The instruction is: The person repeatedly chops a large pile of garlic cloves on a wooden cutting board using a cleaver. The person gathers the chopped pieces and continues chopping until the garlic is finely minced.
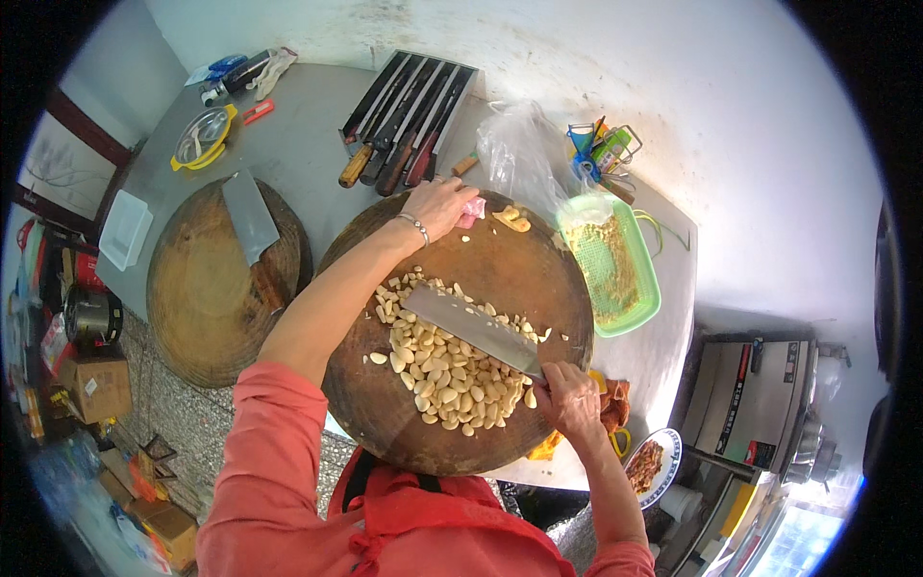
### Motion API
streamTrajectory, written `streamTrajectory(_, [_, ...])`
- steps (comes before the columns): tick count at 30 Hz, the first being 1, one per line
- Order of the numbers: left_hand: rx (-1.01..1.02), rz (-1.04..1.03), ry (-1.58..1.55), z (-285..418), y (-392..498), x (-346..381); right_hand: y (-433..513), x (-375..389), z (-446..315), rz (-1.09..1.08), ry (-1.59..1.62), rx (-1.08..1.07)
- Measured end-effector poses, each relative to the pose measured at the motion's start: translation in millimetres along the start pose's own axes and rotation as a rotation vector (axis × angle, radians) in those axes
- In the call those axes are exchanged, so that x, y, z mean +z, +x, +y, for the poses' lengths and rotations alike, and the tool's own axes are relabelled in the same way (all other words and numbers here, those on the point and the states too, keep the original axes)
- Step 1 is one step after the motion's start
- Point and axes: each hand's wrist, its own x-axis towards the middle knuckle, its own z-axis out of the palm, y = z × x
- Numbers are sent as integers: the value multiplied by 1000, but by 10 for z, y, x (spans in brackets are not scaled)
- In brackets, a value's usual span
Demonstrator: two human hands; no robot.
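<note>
My right hand (572,395) grips the handle of a wide cleaver (472,326), its blade lying across a heap of peeled garlic cloves (454,382). The heap rests on a round wooden chopping block (497,267), with small cut pieces along the blade's far side. At the block's far edge, my left hand (441,208) holds a pinkish piece of something (472,212), perhaps a cloth or raw meat; I cannot tell which. Just right of it lie some yellowish pieces (511,218). A green plastic basket (647,285) holding chopped pale bits stands at the block's right.
A second round block (195,288) at left bears another cleaver (249,216). Behind stand a knife rack (411,101) and a clear plastic bag (523,148). A yellow-handled glass dish (204,137) and a white tray (125,229) are farther left. A patterned bowl of reddish food (669,461) stands at lower right.
</note>
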Motion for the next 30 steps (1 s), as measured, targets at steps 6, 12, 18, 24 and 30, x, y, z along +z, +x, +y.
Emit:
streamTrajectory(6, [216, -19, 72, 176, -179, -7, -3, 20, -8, 7, 11, 18])
streamTrajectory(12, [299, 10, 233, 236, -190, 80, 5, 37, -16, 24, 18, 20])
streamTrajectory(18, [396, 53, 297, 194, -162, 157, -12, 15, -28, 31, 12, 29])
streamTrajectory(24, [394, -10, 329, 159, -150, 147, -100, -32, -57, 139, 15, 72])
streamTrajectory(30, [396, -65, 352, 256, -150, 94, -424, -133, -119, 187, 141, 281])
